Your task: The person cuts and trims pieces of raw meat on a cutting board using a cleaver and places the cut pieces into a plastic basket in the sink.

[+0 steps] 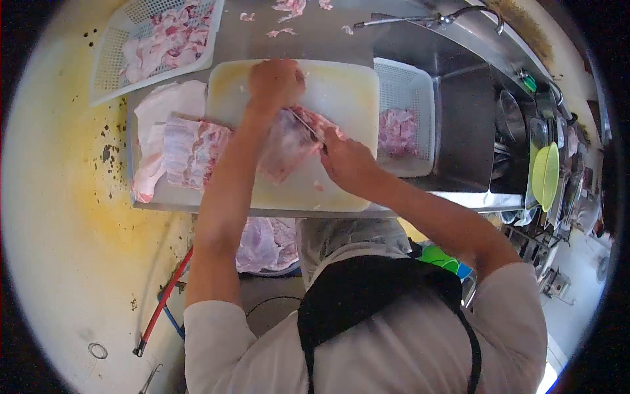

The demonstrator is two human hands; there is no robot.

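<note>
A slab of raw meat (287,150) lies on the white cutting board (341,85). My right hand (349,161) is closed around the handle of a knife (304,123), whose blade rests along the meat's upper right edge. At the top end of the meat is my left hand (275,82), its fingers curled and blurred; what they hold, if anything, is hidden. Left of the board, a rib piece (190,151) lies partly on a pale slab of meat (172,102), with my left forearm passing close beside it.
A perforated basket of meat scraps (104,72) stands at upper left, another basket (426,118) right of the board. Beyond it are a sink (462,125) and a faucet (446,20). Scraps (281,32) lie behind the board. More meat (266,244) sits below the counter edge.
</note>
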